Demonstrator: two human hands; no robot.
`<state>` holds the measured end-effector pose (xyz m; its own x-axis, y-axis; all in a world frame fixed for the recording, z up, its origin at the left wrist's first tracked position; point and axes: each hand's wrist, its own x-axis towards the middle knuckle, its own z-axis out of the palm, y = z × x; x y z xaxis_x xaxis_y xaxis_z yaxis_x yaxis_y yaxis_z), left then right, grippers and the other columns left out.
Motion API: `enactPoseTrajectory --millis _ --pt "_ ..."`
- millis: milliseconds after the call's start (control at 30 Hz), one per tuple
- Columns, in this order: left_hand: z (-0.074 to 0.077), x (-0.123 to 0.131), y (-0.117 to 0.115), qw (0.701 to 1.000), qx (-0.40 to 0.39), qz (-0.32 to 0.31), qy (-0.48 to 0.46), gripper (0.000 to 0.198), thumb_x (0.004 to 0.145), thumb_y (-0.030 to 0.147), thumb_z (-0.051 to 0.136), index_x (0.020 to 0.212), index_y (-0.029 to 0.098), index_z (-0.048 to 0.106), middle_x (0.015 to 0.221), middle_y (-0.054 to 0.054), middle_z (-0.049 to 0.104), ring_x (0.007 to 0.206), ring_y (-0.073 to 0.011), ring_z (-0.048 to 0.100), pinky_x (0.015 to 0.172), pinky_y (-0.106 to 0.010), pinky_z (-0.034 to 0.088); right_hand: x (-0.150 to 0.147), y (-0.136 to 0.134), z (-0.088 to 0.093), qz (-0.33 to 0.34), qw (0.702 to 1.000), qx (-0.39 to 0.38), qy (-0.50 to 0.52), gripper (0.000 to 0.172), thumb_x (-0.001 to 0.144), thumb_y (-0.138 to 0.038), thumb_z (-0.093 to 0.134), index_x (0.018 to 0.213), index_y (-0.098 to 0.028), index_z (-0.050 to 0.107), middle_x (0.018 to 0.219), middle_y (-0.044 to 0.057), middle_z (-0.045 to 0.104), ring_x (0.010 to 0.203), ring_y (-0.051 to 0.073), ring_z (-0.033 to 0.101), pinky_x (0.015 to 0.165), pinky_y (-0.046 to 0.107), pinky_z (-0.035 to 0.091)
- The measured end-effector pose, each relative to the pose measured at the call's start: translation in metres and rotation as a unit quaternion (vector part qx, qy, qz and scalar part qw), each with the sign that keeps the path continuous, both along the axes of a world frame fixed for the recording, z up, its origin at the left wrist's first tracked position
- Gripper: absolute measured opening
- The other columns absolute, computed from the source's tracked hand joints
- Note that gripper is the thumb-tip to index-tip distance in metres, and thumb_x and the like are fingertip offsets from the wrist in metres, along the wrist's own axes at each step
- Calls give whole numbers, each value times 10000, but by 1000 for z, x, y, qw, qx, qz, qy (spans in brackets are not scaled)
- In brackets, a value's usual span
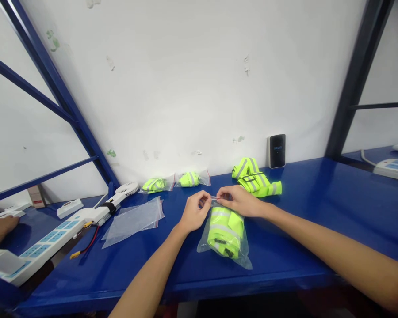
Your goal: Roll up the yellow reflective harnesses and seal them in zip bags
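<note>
A clear zip bag (204,238) lies on the blue table with a folded neon-yellow reflective strap (226,229) inside, grey stripes and black buckles showing through. My left hand (196,210) pinches the left end of the bag's top edge between thumb and fingertips. Close beside it, my right hand (237,199) pinches the same edge further right. Behind my right hand rests a loose neon-yellow reflective strap (257,182) with a black buckle. Flat clear zip bags (135,219) lie overlapping to the left of my left hand.
Two bagged yellow straps, one left (153,184) and one right (189,179), lie against the wall. A small black-screened device (277,151) stands at the back right. A white fan (127,189), power strip (49,243) and red-black cable (89,243) are left. Another person's hand (3,227) shows far left.
</note>
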<state>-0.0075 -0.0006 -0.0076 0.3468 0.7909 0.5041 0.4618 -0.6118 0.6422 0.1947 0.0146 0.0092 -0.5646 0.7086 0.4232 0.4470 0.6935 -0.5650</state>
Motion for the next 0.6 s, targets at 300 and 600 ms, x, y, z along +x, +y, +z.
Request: enactPoseTrajectory --millis 300,600 --pt "1 -3 -2 999 29 -8 12 200 913 333 500 858 173 607 829 -20 584 749 -132 545 680 -243 426 -5 -3 0 -19 1000 -14 19 203 850 -320 580 835 -170 716 705 15 696 618 133 582 593 231 406" --pt "5 -2 -9 1000 9 -2 1 199 907 320 489 829 167 589 821 -23 589 724 -132 549 640 -229 424 -9 -8 2 -7 999 -24 29 202 844 -315 560 801 -163 687 657 -1 640 578 117 507 550 222 368"
